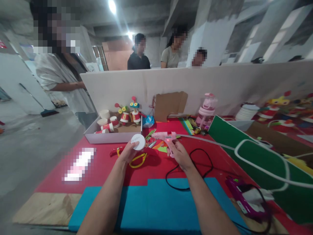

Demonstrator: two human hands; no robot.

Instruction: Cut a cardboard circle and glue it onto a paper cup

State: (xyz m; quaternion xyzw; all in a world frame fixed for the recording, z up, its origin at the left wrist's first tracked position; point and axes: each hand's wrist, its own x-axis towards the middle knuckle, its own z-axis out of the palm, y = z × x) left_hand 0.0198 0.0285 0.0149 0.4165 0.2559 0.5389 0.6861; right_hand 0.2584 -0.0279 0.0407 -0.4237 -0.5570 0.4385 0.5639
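My left hand (127,152) is closed around a white round disc (138,142), its thumb on the flat face. It looks like the bottom of a paper cup, but its far side is hidden. In my right hand (180,152) is a pink hot glue gun (166,135) with a small red light. Its nozzle points left toward the disc, a short gap apart. A long pale strand (205,138) runs from the gun's back to the right. Below the disc lies a yellow loop-shaped handle (138,161), beside a red-handled tool (114,151).
A white box (102,138) holds paper cups (105,126) and cup figures (135,115). A pink bottle (205,112) stands behind. A black cable (168,184) loops across the table; a purple device (244,200) and green board (259,160) lie right. A person (66,75) stands left.
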